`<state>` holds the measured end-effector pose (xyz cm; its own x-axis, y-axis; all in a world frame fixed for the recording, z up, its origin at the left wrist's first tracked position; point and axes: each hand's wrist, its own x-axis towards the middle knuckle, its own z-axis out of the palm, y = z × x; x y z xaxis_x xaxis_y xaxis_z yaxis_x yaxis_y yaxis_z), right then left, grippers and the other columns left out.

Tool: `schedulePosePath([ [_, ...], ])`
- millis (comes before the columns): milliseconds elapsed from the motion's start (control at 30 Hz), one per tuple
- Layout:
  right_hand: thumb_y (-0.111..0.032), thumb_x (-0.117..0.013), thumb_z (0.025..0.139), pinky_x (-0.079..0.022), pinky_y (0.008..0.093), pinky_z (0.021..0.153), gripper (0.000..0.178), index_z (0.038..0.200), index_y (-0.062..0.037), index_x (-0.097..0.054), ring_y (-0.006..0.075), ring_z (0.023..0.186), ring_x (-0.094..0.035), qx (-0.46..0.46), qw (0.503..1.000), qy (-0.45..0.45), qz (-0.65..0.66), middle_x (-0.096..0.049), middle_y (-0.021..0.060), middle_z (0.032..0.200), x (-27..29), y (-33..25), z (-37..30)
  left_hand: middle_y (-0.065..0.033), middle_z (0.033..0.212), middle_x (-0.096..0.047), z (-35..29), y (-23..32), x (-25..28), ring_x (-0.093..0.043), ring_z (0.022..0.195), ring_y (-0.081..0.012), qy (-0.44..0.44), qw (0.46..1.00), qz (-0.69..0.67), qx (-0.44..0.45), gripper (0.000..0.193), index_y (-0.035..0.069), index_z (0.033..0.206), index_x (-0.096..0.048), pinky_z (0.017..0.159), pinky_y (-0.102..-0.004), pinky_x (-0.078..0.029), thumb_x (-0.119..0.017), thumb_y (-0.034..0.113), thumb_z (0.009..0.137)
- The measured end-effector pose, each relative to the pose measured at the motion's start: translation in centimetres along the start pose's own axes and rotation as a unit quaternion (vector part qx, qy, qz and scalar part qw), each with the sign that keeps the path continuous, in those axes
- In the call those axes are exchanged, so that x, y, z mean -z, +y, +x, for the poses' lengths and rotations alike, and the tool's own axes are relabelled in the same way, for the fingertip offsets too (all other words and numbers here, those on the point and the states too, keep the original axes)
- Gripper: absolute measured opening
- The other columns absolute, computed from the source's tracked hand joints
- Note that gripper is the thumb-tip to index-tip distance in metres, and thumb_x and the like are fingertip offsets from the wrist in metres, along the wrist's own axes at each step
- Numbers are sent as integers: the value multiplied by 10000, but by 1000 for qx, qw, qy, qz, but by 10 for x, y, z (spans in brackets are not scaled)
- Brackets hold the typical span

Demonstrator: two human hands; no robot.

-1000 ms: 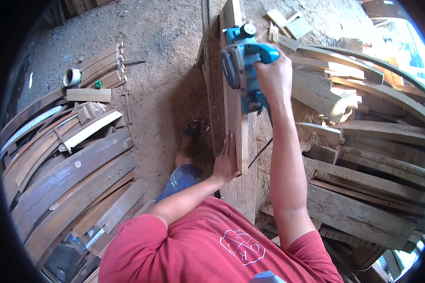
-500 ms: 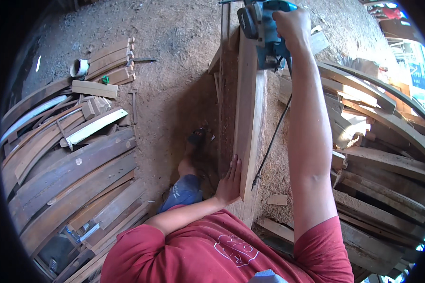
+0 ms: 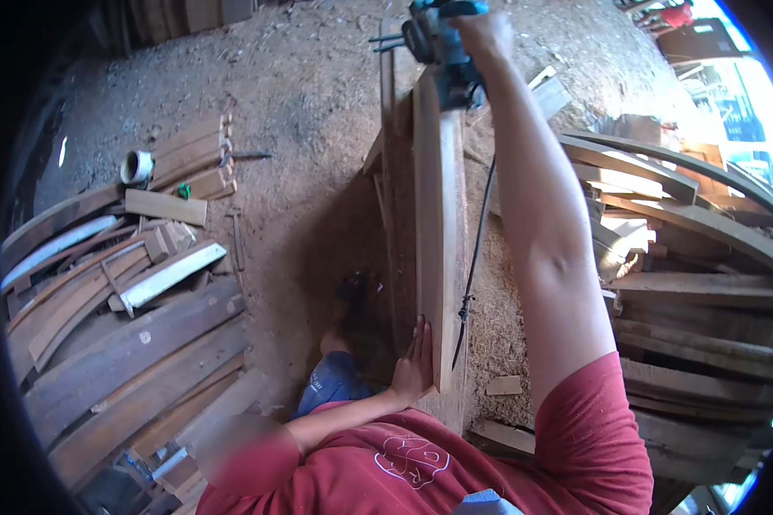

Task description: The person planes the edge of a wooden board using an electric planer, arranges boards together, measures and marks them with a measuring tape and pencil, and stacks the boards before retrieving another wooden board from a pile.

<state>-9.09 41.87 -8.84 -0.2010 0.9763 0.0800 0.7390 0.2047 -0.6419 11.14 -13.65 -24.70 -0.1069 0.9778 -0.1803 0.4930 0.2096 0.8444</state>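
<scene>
My right hand (image 3: 487, 39) is closed round the handle of a teal electric planer (image 3: 453, 69) at the far end of a long wooden board (image 3: 446, 249). The planer sits on the board's top edge. Its black cord (image 3: 477, 245) runs back toward me along the board's right side. My left hand (image 3: 414, 369) lies with stretched fingers against the left face of the board, close to its near end. Under and beside the board is a long brown timber bench (image 3: 396, 197). The planer's sole is hidden.
Planks and offcuts (image 3: 146, 335) are piled on the left, with a white cup-like container (image 3: 136, 167) at their far end. Curved boards (image 3: 696, 283) are stacked on the right. Wood shavings (image 3: 511, 335) cover the floor beside the bench, where a small offcut (image 3: 503, 385) lies.
My right arm has reached farther forward with the planer, to the board's far end. The whole view has shifted, with the board now lower and more leftward. My left hand stays on the board.
</scene>
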Motion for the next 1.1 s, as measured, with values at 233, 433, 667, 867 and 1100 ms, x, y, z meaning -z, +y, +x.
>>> schedulePosePath([
  [233,-83,-674,768,-403,312,469,66,721,-37,-668,117,489,-543,-46,985,-58,154,-575,28,559,85,58,-186,-379,1639,-153,6,3,12,-527,1339,-489,-33,998,7,44,968,-150,1571,-80,934,-464,-584,-666,139,856],
  [433,-55,-761,762,-539,344,784,285,1039,8,-735,160,793,-679,-244,959,50,135,-749,103,876,188,166,-467,-384,1554,-342,0,-12,-1,-656,1060,-524,38,998,-28,-37,1090,-55,1612,18,773,-520,-591,-703,185,831],
  [667,-158,-724,739,-550,528,796,297,1027,-93,-752,462,913,-696,-505,856,69,-87,-726,258,919,263,160,-749,-360,1128,-646,1,-34,-17,-655,1055,-520,117,989,-1,-91,759,-67,1403,-444,881,-527,-549,-737,382,866],
  [867,-144,-695,725,-560,520,800,377,1093,-168,-770,433,934,-708,-466,882,57,-40,-736,230,964,240,212,-864,-374,1306,-586,35,-89,-14,-611,1192,-508,77,990,60,-104,872,-105,1444,-355,1012,-524,-499,-772,366,841],
  [1100,-164,-697,694,-559,524,784,373,1060,-193,-761,416,937,-712,-448,893,27,10,-742,198,978,223,248,-914,-150,978,-658,1,-101,-1,-614,852,-191,-86,994,22,-69,403,-121,1050,-553,774,-380,-544,-735,220,932],
])
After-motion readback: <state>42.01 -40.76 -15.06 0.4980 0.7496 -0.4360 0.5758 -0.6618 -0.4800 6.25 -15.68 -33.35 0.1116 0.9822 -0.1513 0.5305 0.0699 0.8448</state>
